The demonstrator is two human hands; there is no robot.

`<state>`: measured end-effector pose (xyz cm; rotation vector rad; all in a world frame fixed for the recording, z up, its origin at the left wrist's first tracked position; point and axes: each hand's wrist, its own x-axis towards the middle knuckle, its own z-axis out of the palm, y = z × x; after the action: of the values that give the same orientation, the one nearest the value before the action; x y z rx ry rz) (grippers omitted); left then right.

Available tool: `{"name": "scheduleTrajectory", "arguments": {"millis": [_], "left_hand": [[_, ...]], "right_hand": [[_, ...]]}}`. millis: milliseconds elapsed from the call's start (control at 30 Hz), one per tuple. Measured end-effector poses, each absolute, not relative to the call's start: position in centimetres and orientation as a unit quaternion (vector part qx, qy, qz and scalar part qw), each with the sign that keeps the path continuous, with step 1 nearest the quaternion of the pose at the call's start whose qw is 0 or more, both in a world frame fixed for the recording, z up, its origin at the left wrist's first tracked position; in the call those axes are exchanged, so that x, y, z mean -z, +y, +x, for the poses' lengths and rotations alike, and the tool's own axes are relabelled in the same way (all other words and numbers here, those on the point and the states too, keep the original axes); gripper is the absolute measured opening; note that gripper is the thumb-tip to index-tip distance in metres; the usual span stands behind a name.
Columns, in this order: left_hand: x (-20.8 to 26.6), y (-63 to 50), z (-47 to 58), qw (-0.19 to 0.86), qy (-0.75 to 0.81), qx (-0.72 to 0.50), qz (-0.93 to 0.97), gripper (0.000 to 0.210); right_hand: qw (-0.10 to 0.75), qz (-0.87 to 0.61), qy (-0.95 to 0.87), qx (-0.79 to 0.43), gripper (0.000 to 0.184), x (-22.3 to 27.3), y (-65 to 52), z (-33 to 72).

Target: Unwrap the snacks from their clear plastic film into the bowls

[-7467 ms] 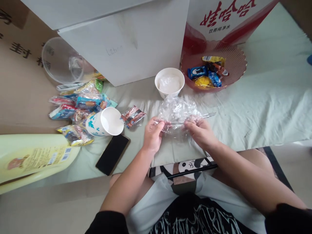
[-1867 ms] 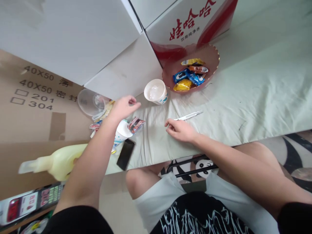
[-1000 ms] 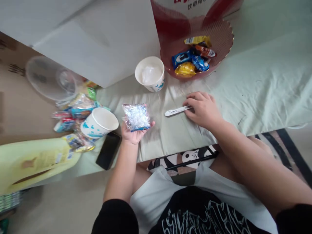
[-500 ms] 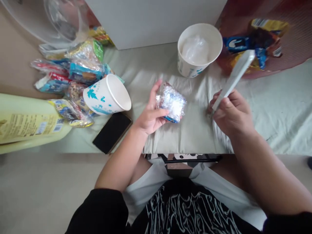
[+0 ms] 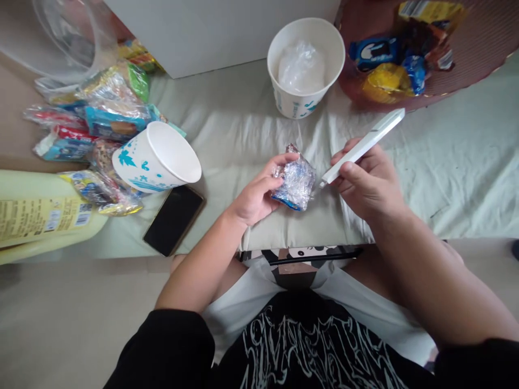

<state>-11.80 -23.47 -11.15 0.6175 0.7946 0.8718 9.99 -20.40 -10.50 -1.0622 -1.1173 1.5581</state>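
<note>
My left hand [image 5: 261, 195] is closed around a crinkled packet in clear, shiny wrap [image 5: 298, 181], blue along its lower edge. My right hand [image 5: 368, 181] grips a slim white utility knife [image 5: 365, 146]. The knife slants, its narrow tip pointing down and left toward the packet, a small gap apart from it. Both hands are over the pale green cloth [image 5: 466, 183]. Beyond them stands a white paper cup [image 5: 284, 101] with crumpled clear plastic [image 5: 302, 67] inside.
Left of my hands, a second paper cup [image 5: 140, 167] leans over near a black phone [image 5: 174, 220]. Wrapped snacks [image 5: 113, 121] are heaped behind it, beside a yellow bottle [image 5: 44, 216]. A reddish tray [image 5: 478, 65] with several packets is at back right. A white box [image 5: 227, 32] stands behind.
My right hand has moved left, bringing the knife closer to the packet and tilting it flatter. My left hand still holds the packet, now turned slightly. The whole view has shifted a little.
</note>
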Motion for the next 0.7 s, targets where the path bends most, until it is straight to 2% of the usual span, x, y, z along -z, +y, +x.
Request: {"name": "scheduleTrajectory", "arguments": {"millis": [100,267,433,633,700], "left_hand": [[10.9,-23.4,-11.7,0.776,0.397,-0.402,0.280,0.055],[11.1,-23.6,-11.7,0.779,0.414,-0.376,0.282,0.076],[11.4,-23.6,-11.9,0.793,0.387,-0.361,0.302,0.069],[11.1,-23.6,-12.0,0.788,0.394,-0.358,0.309,0.065],[10.9,-23.4,-12.0,0.778,0.405,-0.372,0.303,0.065]], "right_hand": [[0.450,-0.425,-0.470,-0.629,0.052,10.3,-20.8,9.3],[0.419,-0.421,-0.503,-0.628,0.052,9.9,-21.5,8.5],[0.465,-0.457,-0.509,-0.561,0.048,10.8,-20.5,9.6],[0.533,-0.530,-0.484,-0.447,0.022,11.9,-18.4,12.8],[0.537,-0.537,-0.502,-0.413,0.025,11.4,-18.4,13.3]]}}
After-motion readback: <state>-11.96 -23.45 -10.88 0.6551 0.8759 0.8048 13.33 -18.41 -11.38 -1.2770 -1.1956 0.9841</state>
